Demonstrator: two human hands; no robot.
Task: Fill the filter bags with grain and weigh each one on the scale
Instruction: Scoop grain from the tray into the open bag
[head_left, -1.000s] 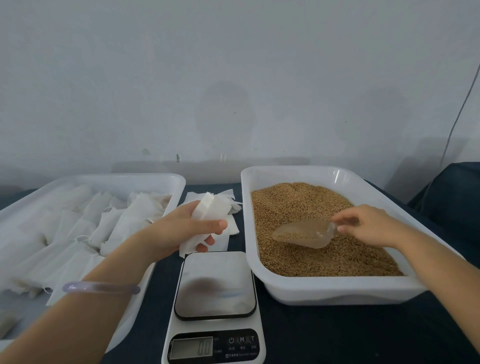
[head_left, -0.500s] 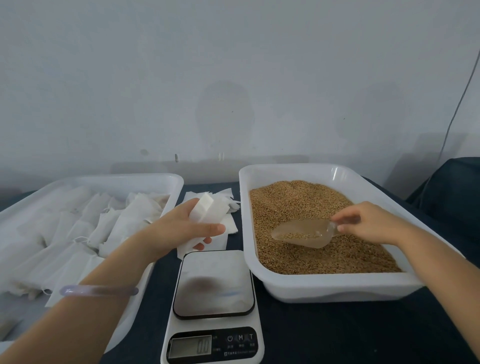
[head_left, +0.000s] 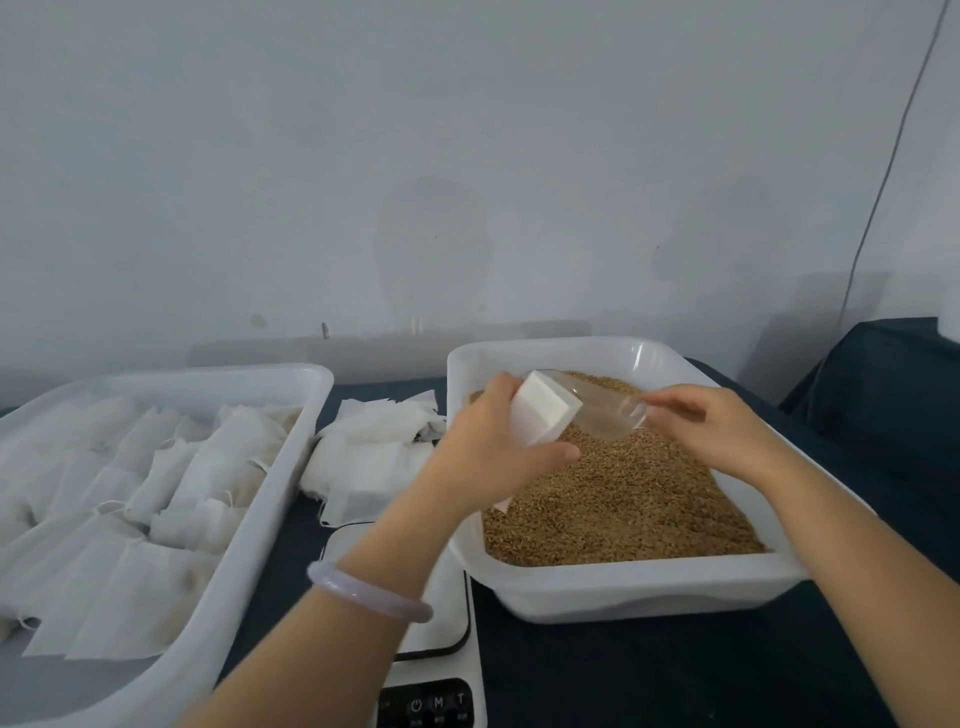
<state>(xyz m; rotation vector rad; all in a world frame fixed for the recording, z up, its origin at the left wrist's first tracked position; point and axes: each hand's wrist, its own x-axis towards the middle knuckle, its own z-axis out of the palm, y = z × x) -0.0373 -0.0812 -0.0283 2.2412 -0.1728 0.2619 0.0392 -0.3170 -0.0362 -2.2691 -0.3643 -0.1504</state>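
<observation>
1. The left hand (head_left: 493, 452) has its fingers curled round a white filter bag (head_left: 543, 413) and holds the mouth open toward the right. The bag hangs over the upper left part of the grain tray (head_left: 623, 592).
2. The right hand (head_left: 711, 431) pinches the handle of a clear scoop (head_left: 597, 410), whose front edge meets the bag's mouth. How much grain (head_left: 623, 493) the scoop carries cannot be told through the plastic.
3. The likeliest slip is a spill. The bag is soft, and if its mouth sags or the scoop tips too fast, grain may run past the opening. It would probably fall back into the tray, which costs little.
4. An overfilled bag would be harder to close and would weigh too much.
5. The left forearm crosses above the scale (head_left: 441, 623) at the bottom centre. A dropped wrist could press the plate and upset the reading.
6. Half a second ago the left hand held the bag over the gap between the two trays, near the pile of empty bags (head_left: 374, 457). It has since swung right, over the grain.
7. The scoop then lay low in the grain at the tray's middle. It is now lifted and turned toward the bag.
8. The scale's display, readable before, is now hidden.
</observation>
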